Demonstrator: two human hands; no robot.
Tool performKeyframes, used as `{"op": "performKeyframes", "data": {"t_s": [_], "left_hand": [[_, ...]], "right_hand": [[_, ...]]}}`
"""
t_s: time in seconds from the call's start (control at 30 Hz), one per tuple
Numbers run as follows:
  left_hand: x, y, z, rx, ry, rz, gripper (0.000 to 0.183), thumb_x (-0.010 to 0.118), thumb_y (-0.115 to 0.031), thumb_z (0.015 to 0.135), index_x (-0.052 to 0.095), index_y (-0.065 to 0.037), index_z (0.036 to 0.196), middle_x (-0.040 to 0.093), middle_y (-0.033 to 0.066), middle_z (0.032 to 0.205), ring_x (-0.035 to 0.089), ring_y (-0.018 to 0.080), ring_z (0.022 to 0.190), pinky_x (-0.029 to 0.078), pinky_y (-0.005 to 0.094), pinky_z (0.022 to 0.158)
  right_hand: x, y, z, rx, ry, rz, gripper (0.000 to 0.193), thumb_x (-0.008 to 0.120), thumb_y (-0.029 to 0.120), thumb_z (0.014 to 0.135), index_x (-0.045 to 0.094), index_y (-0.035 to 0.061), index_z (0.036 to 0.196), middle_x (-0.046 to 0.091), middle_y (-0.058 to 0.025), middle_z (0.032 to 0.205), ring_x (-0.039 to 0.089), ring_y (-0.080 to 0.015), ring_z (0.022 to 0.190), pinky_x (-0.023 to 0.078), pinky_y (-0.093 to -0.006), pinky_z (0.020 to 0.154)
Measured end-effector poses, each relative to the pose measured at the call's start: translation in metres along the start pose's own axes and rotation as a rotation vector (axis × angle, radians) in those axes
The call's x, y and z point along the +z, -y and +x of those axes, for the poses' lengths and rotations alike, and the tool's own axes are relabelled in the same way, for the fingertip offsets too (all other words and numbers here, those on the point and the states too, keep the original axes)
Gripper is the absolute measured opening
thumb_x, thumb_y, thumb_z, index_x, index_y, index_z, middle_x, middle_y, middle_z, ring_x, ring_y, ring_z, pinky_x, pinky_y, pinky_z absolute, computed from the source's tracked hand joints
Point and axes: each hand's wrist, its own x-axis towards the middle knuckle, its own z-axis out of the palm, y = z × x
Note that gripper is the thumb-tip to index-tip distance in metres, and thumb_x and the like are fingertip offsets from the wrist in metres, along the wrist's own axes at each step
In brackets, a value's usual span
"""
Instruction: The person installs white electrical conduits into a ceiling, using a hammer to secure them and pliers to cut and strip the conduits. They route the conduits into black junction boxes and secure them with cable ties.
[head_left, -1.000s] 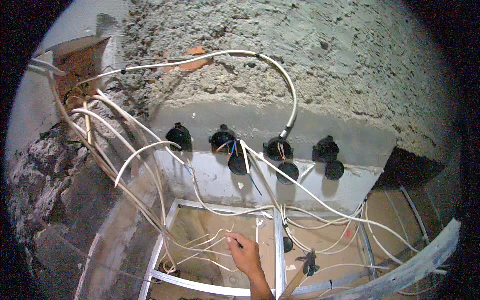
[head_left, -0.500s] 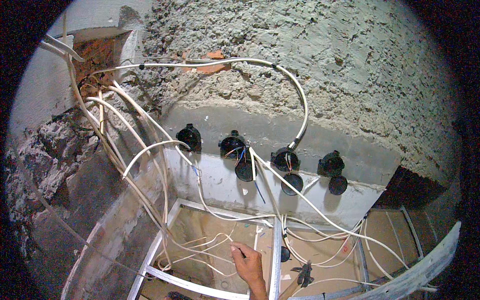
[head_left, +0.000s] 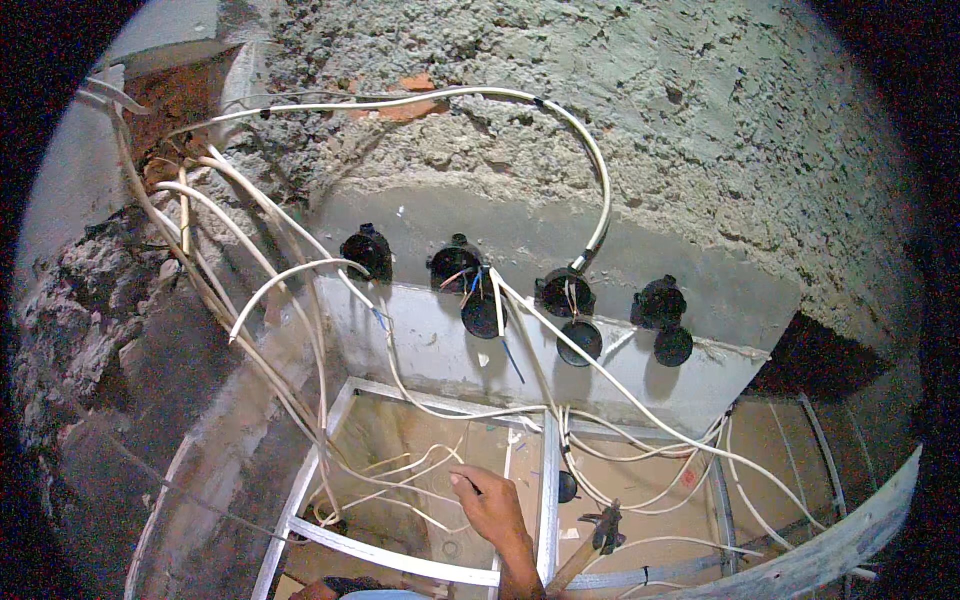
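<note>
My right hand reaches in from the lower edge, over the metal frame's left bay. Its fingers are curled, with thumb and forefinger together where a thin white cable meets the fingertips. Other loops of white cable lie just left of this hand. At the lower edge, a patch of skin beside a dark shape and light blue cloth shows; I cannot make out whether this is my left hand. A tool with a black head and a tan handle, perhaps a hammer, lies right of my right forearm.
Several black round boxes sit in the grey wall strip, some with bare coloured wires. Thick white cables run from a broken brick recess at upper left. Metal profiles divide the lower area. A curved pale edge borders the lower right.
The view has shifted slightly, so the wall boxes appear higher. My right hand has moved a little up and left against the frame, still at the cable. More shows at the lower edge.
</note>
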Motion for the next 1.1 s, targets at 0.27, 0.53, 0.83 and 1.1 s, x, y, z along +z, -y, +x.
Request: {"op": "performKeyframes", "data": {"t_s": [0.27, 0.53, 0.83, 1.1], "left_hand": [[-0.042, -0.037, -0.02, 0.126, -0.264, -0.147, 0.016, 0.052, -0.012, 0.093, 0.061, 0.001, 0.095, 0.062, 0.0191, 0.088, 0.061, 0.0343, 0.078, 0.049, 0.0454, 0.069], [-0.148, -0.316, -0.019, 0.795, -0.566, -0.607, 0.016, 0.046, -0.013, 0.097, 0.051, 0.001, 0.103, 0.051, 0.0157, 0.095, 0.052, 0.0279, 0.088, 0.043, 0.0382, 0.083], [-0.424, -0.58, 0.127, 1.144, -1.403, -0.427, 0.022, 0.063, -0.013, 0.081, 0.066, -0.003, 0.1, 0.066, 0.0196, 0.098, 0.063, 0.0377, 0.091, 0.049, 0.0457, 0.085], [-0.499, -0.582, 0.203, 0.861, -1.136, 0.026, 0.017, 0.059, -0.012, 0.082, 0.072, -0.003, 0.088, 0.069, 0.0212, 0.093, 0.068, 0.0378, 0.088, 0.053, 0.0488, 0.079]], "right_hand": [[-0.021, 0.008, 0.03, 0.049, -0.199, 0.024, 0.022, 0.062, 0.015, 0.091, 0.069, -0.0004, 0.105, 0.069, -0.0087, 0.084, 0.063, -0.0141, 0.073, 0.049, -0.0281, 0.068], [-0.127, 0.07, 0.15, -0.174, -0.707, 0.33, 0.02, 0.06, 0.02, 0.095, 0.068, 0.002, 0.095, 0.063, -0.0014, 0.078, 0.055, -0.0089, 0.067, 0.044, -0.0239, 0.059], [-0.214, 0.131, 0.314, -0.398, -0.906, -0.462, 0.032, 0.061, 0.015, 0.088, 0.066, 0.0005, 0.115, 0.067, -0.0127, 0.093, 0.064, -0.0235, 0.084, 0.051, -0.0352, 0.076], [-0.248, 0.139, 0.356, -0.401, -0.578, -1.014, 0.03, 0.068, 0.018, 0.082, 0.067, 0.0055, 0.109, 0.064, -0.0222, 0.098, 0.063, -0.04, 0.091, 0.051, -0.0481, 0.079]]}}
